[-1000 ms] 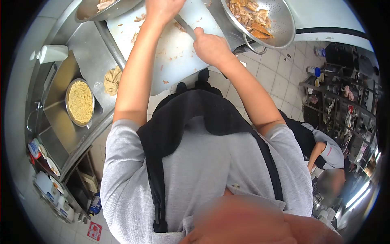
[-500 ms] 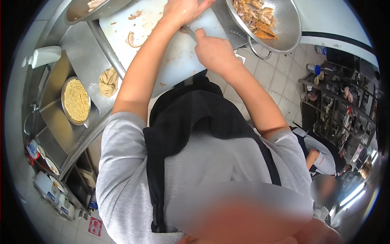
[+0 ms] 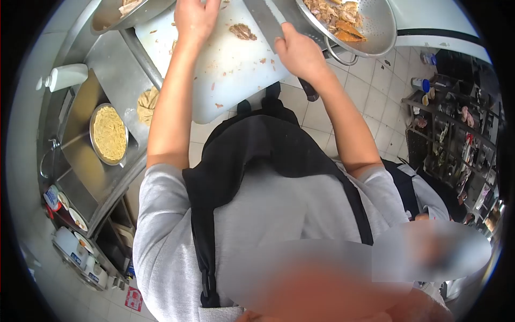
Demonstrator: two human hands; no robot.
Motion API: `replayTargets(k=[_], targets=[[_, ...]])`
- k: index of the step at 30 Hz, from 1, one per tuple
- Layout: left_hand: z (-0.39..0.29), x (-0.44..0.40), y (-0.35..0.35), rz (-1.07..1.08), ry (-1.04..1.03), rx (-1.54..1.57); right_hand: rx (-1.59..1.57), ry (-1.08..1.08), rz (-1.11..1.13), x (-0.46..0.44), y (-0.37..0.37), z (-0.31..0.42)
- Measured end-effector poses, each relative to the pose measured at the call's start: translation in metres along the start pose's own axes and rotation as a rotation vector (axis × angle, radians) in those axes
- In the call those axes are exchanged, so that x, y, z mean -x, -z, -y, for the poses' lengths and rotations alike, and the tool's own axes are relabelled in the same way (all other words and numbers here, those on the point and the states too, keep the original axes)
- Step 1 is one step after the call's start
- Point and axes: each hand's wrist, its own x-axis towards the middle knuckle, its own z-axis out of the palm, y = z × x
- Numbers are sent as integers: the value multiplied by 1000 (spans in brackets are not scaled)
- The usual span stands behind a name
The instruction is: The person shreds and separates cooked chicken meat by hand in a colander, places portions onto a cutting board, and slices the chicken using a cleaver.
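Note:
My right hand (image 3: pixel 301 52) is wrapped around a knife (image 3: pixel 308 90), its dark handle end sticking out below the fist. The blade runs up and left past the cutting board's right edge. Over the left part of the white cutting board (image 3: pixel 225 80) is my left hand (image 3: pixel 196 21). Its fingertips are cut off by the top of the view, so whether it holds anything is hidden. A shredded brown piece of meat (image 3: pixel 243 32) lies on the board between my hands, with small scraps scattered around it.
A metal colander (image 3: pixel 378 40) with cooked meat pieces stands at the upper right. At upper left is a metal bowl (image 3: pixel 110 19) with pale pieces. A round pan of yellowish food (image 3: pixel 109 134), a crumpled tan cloth (image 3: pixel 146 106) and a white bottle (image 3: pixel 68 77) are at left. Another person (image 3: pixel 410 188) is behind at right.
My left hand has moved left, away from the knife, uncovering the brown meat. My right hand has shifted right and slightly down with the knife, whose blade has left the middle of the board.

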Motion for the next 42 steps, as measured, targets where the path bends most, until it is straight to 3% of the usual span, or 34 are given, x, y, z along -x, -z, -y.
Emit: replayTargets(k=[2, 3, 4, 5, 6, 9, 12, 14, 17, 22, 24, 25, 28, 30, 32, 35, 37, 38, 40, 42], targets=[[14, 17, 8, 381, 66, -131, -70, -22, -137, -10, -8, -17], [14, 24, 8, 378, 56, -131, -215, -67, -100, -19, -18, -29], [12, 31, 9, 492, -99, -170, -216, -66, -107, -21, -16, -29], [11, 38, 10, 606, -254, -208, -458, -134, -39, -21, -16, -28], [10, 43, 9, 610, -259, -208, -701, -203, 32, -22, -17, -28], [4, 51, 4, 711, -362, -355, -927, -161, 9, -32, -50, -43], [-4, 47, -2, 844, -268, -402, -910, -182, 63, -34, -48, -50], [-2, 47, -6, 774, -320, -371, -908, -190, 54, -29, -42, -46], [-9, 34, -3, 837, -99, -424, -981, -177, 67, -30, -47, -48], [-2, 5, -9, 805, -10, -341, -955, -146, 29, -19, -45, -48], [-15, -20, -14, 623, 92, -147, -908, -47, -93, -18, -57, -53], [-23, -39, -18, 566, 31, -133, -929, -138, -10, -11, -40, -46], [-46, -102, -38, 397, -29, -21, -897, -79, -127, -17, -53, -53], [-68, -153, -51, 309, -160, -102, -943, -61, -158, -16, -49, -52], [-85, -206, -67, 349, -167, -326, -992, -67, -177, -18, -49, -53], [-140, -215, -85, 267, -334, -344, -976, -96, -56, -15, -47, -55], [-150, -216, -97, 203, -432, -318, -932, -63, -118, -18, -55, -59], [-154, -207, -108, 220, -439, -309, -872, -2, -171, -19, -58, -60], [-180, -172, -132, 635, -114, -154, -971, 1, -174, -18, -58, -59], [-183, -138, -165, 853, -324, -267, -974, 57, -236, -19, -61, -59]])
